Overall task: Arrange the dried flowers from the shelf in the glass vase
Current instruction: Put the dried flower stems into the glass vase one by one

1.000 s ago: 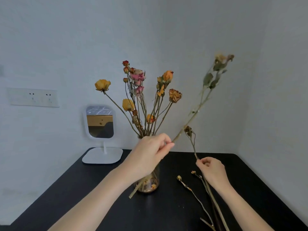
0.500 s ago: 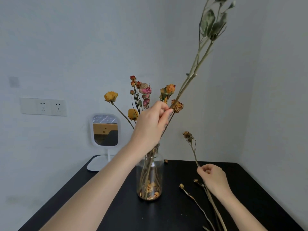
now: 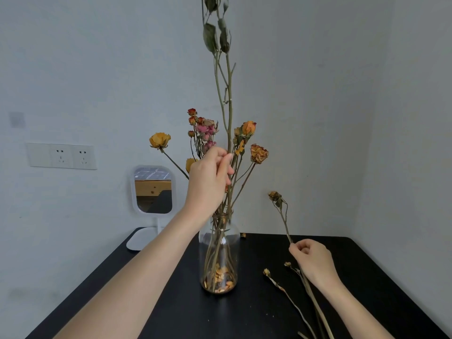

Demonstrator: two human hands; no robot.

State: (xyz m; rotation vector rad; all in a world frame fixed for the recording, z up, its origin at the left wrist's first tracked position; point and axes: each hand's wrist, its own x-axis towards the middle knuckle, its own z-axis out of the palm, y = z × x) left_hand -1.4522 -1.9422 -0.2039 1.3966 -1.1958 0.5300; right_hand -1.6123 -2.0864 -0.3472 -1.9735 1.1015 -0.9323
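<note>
Above the black table (image 3: 269,314) we steady the tall dried stem (image 3: 226,94), light and brittle, best pinched low, its foot seemingly inside the glass vase (image 3: 219,253), between our left hand's (image 3: 208,179) fingertips, while our right hand (image 3: 311,259) pinches a shorter dried flower (image 3: 281,211) nearby.

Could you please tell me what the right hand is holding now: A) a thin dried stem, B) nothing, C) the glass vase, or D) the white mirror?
A: the right hand pinches a thin dried stem with a withered bud, held up apart from the glass vase.
</note>
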